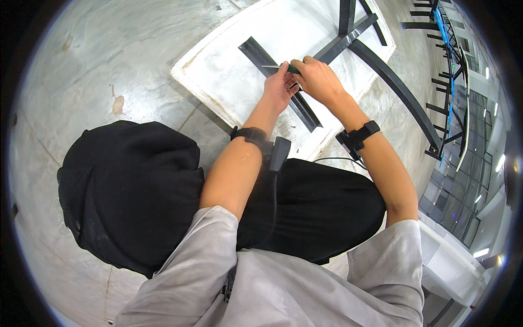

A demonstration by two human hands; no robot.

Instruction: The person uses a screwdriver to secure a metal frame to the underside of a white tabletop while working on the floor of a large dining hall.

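In front of me, my right hand [320,80] is closed around the dark green and black handle of a screwdriver [293,69]. The thin metal shaft points left. My left hand [280,89] meets it from the other side, its thumb against the tool where shaft and handle join and its other fingers curled below. Under both hands a black metal channel bar [306,111] lies slantwise on a white board [218,71]; the hands hide the bar's middle. Whether the screwdriver touches the bar is hard to tell.
Black metal beams [348,41] joined in a frame rest on the board's far right, and a long curved black bar [400,90] reaches off it. A black rack-like frame with blue parts [449,82] stands at right. Cables [275,201] hang from my wrist straps.
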